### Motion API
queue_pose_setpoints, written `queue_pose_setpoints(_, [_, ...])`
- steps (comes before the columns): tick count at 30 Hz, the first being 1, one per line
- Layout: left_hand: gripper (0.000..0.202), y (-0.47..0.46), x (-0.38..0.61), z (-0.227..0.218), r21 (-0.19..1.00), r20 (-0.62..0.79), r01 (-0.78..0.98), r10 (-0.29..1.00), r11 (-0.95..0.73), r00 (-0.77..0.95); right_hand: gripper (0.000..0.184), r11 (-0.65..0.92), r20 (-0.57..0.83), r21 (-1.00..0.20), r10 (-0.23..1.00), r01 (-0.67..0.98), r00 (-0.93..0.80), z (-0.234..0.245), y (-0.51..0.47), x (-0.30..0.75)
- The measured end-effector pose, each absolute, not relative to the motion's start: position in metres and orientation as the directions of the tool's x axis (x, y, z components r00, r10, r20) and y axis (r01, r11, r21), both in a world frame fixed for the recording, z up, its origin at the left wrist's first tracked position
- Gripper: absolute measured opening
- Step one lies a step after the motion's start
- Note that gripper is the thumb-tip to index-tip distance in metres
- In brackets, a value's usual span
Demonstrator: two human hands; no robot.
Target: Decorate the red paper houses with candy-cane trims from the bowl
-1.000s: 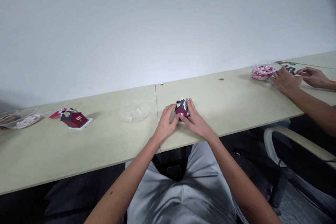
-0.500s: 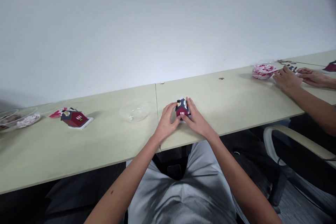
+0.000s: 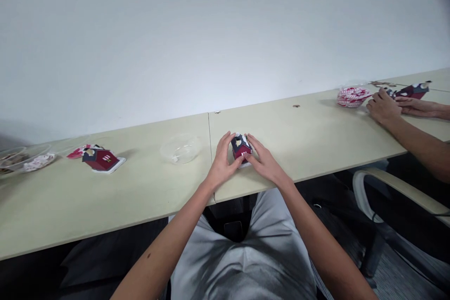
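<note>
Fingers (image 3: 226, 142) of the left hand (image 3: 221, 164) and right hand (image 3: 263, 161) curve around the toy house (image 3: 240, 146) near the table's (image 3: 298, 136) front edge; roof (image 3: 237, 139) up, windowed wall (image 3: 240, 151) facing that edge, long axis unclear.

1. The left hand (image 3: 221, 163) and right hand (image 3: 266, 164) cup a small red house (image 3: 241, 148) on the table (image 3: 316, 136).
2. Taking that house as centre: clear bowl (image 3: 186, 147) at nine o'clock; second house (image 3: 101, 160) farther out, likewise nine.
3. Red-and-white bundle (image 3: 352, 97) at two o'clock; co-worker's hands (image 3: 384, 108) farther, between two and three.
</note>
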State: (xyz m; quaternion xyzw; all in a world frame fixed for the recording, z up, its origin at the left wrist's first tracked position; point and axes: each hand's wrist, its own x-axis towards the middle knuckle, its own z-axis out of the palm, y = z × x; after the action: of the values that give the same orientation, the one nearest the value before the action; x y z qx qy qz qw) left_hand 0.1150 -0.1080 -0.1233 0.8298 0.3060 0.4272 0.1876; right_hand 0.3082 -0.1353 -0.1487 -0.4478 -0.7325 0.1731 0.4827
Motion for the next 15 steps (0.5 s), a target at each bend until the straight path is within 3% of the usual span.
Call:
queue_pose_setpoints(9, [0.064, -0.101, 0.112, -0.094, 0.487, 0.555, 0.328, 0.577, -0.809, 0.599, 0.053, 0.561, 0.534, -0.675, 0.82, 0.48, -0.208, -0.137, -0.141, 0.307])
queue_pose_setpoints(15, [0.059, -0.136, 0.098, -0.081, 0.467, 0.56, 0.453, 0.651, -0.759, 0.513, 0.06, 0.561, 0.502, -0.707, 0.827, 0.431, -0.254, -0.134, -0.155, 0.308])
